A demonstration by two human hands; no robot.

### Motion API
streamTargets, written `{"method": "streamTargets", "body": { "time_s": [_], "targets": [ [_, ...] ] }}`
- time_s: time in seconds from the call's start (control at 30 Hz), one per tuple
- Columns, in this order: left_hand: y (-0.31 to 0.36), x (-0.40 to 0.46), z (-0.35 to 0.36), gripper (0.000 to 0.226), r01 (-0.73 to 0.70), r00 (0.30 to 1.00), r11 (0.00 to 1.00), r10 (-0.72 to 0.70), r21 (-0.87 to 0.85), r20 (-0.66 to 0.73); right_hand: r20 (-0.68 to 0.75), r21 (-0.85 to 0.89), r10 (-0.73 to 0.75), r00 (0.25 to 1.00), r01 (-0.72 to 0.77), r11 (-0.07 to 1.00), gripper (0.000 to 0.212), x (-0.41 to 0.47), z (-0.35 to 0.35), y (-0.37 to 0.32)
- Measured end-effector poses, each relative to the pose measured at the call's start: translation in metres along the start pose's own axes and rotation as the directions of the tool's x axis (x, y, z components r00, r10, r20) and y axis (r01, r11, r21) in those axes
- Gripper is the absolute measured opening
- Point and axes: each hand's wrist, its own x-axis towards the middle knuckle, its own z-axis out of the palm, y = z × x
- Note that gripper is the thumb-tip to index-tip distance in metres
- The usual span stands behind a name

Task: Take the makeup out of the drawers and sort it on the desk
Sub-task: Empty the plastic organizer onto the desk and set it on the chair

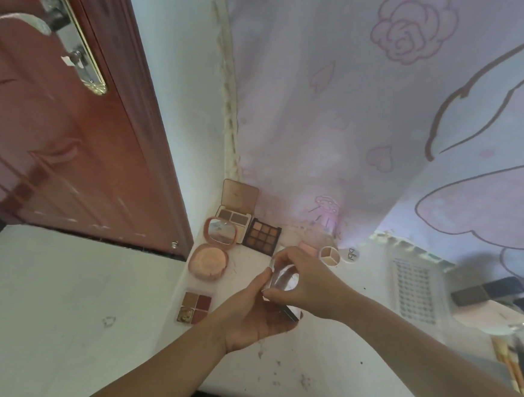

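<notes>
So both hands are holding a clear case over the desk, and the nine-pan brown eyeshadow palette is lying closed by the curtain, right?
Not quite: the head view shows the nine-pan palette open, its brown pans exposed. The rest holds: the left hand and right hand hold the clear case over the desk, and the palette lies near the curtain.

I see a scuffed matt white desk (320,353), glossy clear plastic compact (282,281) between my fingers, shiny metal door handle (20,21), varnished reddish wood door (63,151), soft printed cloth curtain (355,111).
</notes>
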Motion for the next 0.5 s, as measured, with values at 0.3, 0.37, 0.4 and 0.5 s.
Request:
{"method": "streamTargets", "body": {
  "time_s": [0.3, 0.37, 0.4, 0.5],
  "targets": [
    [-0.010, -0.009, -0.014, 0.065, 0.147, 0.986, 0.984, -0.138, -0.104, 0.089, 0.198, 0.250, 0.126, 0.972, -0.174, 0.953, 0.014, 0.010, -0.038, 0.000],
    [-0.007, -0.013, -0.021, 0.064, 0.129, 0.990, 0.979, -0.119, -0.160, 0.071, 0.144, 0.313, 0.186, 0.972, -0.223, 0.923, 0.019, 0.015, -0.040, 0.005],
    [-0.006, -0.015, -0.025, 0.063, 0.113, 0.993, 0.977, -0.107, -0.182, 0.041, 0.132, 0.321, 0.206, 0.970, -0.239, 0.916, 0.020, 0.016, -0.038, 0.007],
    [-0.009, -0.016, -0.031, 0.058, 0.052, 0.991, 0.982, -0.073, -0.183, -0.111, 0.111, 0.078, 0.195, 0.974, -0.204, 0.976, 0.017, 0.023, -0.023, 0.018]
  ]
}}
